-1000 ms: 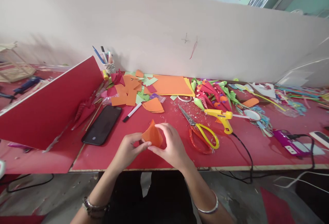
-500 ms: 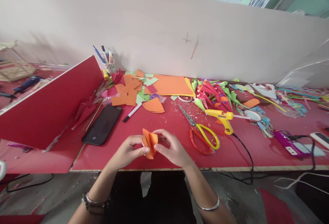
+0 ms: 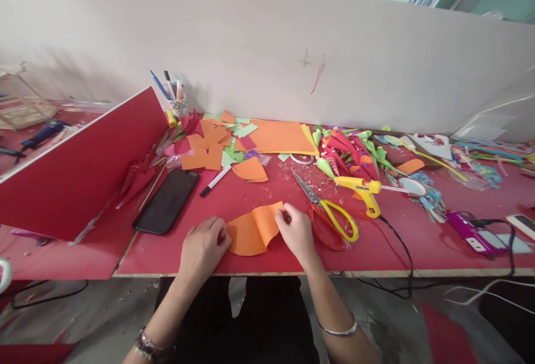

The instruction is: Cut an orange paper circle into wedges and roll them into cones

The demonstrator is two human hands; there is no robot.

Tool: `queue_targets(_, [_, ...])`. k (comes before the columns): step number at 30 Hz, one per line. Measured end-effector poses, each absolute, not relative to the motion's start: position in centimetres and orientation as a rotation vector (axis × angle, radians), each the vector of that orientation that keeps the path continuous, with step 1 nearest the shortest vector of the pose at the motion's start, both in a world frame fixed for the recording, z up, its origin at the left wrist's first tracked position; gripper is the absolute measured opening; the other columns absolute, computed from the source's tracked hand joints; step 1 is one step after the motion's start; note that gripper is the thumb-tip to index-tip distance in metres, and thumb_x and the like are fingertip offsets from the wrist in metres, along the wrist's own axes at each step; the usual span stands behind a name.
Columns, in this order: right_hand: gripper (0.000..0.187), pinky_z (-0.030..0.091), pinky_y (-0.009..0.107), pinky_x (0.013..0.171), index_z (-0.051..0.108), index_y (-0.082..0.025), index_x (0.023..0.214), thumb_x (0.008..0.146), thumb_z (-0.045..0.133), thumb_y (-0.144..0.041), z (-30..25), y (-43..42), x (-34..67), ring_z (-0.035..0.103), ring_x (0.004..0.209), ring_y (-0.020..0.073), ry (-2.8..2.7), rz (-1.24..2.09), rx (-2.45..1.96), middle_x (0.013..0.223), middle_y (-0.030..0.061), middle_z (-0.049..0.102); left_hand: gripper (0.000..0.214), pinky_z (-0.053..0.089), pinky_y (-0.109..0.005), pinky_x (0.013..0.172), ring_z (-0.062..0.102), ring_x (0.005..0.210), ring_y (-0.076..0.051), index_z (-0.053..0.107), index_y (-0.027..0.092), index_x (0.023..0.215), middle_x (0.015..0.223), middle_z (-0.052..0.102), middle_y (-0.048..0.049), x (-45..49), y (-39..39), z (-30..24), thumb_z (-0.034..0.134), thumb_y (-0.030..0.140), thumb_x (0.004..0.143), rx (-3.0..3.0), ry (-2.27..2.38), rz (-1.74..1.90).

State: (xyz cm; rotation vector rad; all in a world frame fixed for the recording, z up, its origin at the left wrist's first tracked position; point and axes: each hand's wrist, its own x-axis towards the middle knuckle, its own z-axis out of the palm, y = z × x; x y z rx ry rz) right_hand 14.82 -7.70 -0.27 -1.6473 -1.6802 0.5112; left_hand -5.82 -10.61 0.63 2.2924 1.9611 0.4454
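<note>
Pinching orange paper point(image 3: 248, 233) at either end, the left hand point(image 3: 204, 244) and right hand point(image 3: 297, 233) sit between a black phone point(image 3: 166, 202) and close-lying scissors point(image 3: 315, 198).

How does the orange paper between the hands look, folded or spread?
The orange paper is mostly spread: its left part looks flat, though a curved bend rises near the right hand.

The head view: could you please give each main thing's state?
Orange paper: open, with a raised fold
Left grip: curled at paper's left end
Right grip: pinching paper's right end
Scissors: lying, nearly closed
Glue gun: on its side, corded
Phone: flat, dark
Marker: lying, capped
Pen cup: upright, holding pens
</note>
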Motion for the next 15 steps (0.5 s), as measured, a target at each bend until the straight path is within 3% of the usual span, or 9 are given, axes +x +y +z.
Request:
queue_targets(2, [0.026,0.026,0.023,0.051,0.035,-0.02,0.056,0.08,0.044,-0.026,-0.4,-7.6,14.8,0.039,0.052,0.011,-1.744,0.388,-1.661,0.056,-0.0029,0.039,0.024,0.04,-0.028,0.067,0.052,0.08,-0.019,0.057,0.017,0.092,0.092,0.057,-0.0074,-5.5,-10.6,0.7,0.044,0.01,0.073,2.445,1.93,0.449])
queue_targets(5, [0.025,0.03,0.023,0.055,0.042,-0.019,0.058,0.082,0.044,-0.026,-0.5,-7.9,15.0,0.046,0.058,0.0125,-1.842,0.281,-1.674,0.062,-0.0002,0.046,0.044,0.039,-0.036,0.083,0.047,0.1,-0.023,0.048,0.022,0.116,0.12,0.048,-0.0091,-5.0,-10.2,1.0,0.04,0.005,0.077,2.662,1.727,0.344])
queue_targets(10, [0.026,0.028,0.025,0.052,0.046,-0.019,0.059,0.084,0.043,-0.026,-1.0,-9.0,15.3,0.047,0.055,0.013,-1.936,0.068,-1.795,0.06,0.0003,0.048,0.041,0.042,-0.032,0.078,0.051,0.091,-0.018,0.047,0.019,0.118,0.104,0.055,-0.0075,-3.7,-9.3,0.8,0.034,0.006,0.082,2.642,1.552,0.091])
queue_targets(15, [0.026,0.027,0.025,0.052,0.049,-0.019,0.062,0.086,0.041,-0.024,-1.3,-9.5,15.2,0.049,0.056,0.0135,-2.029,-0.045,-1.803,0.061,0.0013,0.051,0.037,0.041,-0.033,0.07,0.05,0.089,-0.021,0.045,0.018,0.122,0.103,0.055,-0.0088,-2.5,-9.6,0.1,0.038,0.021,0.086,2.658,1.741,0.115])
